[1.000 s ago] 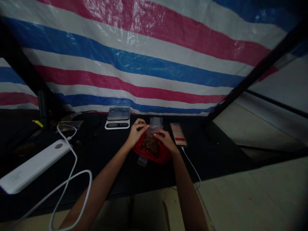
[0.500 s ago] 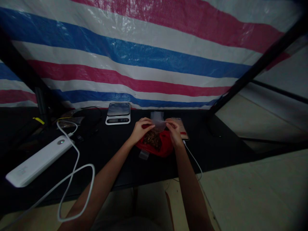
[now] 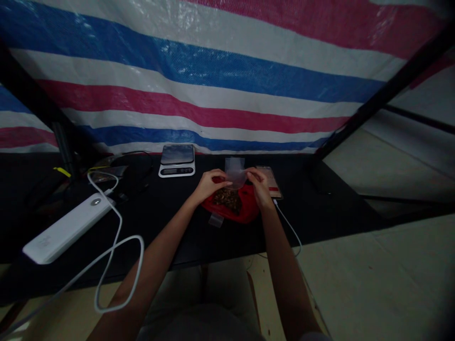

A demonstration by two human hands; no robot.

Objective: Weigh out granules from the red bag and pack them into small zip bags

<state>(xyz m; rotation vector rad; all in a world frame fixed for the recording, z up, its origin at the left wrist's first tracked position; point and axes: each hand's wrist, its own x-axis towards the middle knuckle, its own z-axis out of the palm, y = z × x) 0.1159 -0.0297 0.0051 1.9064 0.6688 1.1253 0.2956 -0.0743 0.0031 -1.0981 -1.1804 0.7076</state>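
Note:
Between both hands, a small clear plastic bag (image 3: 237,179) is held up by its edges. The thumb and fingers of my left hand (image 3: 210,183) pinch its left side, and my right hand (image 3: 259,183) pinches the right side. Just below lies a red bag (image 3: 250,208), spread open on the table, with brown, dried-looking bits (image 3: 227,200) in it. Another clear plastic piece (image 3: 235,163) shows behind the held bag; whether the two touch I cannot tell. A small clear plastic piece (image 3: 215,219) rests at the red bag's front edge.
On the black table (image 3: 170,227) a white digital scale (image 3: 177,161) stands behind my left hand. A phone-like flat object (image 3: 272,182) with a white cable lies right of my right hand. At left are a white power bank (image 3: 67,229) and a looped cable (image 3: 119,222). A striped sheet (image 3: 213,94) hangs behind.
The camera view has shifted slightly. Both hands keep their pinch on the clear bag, which is now spread a little flatter between them.

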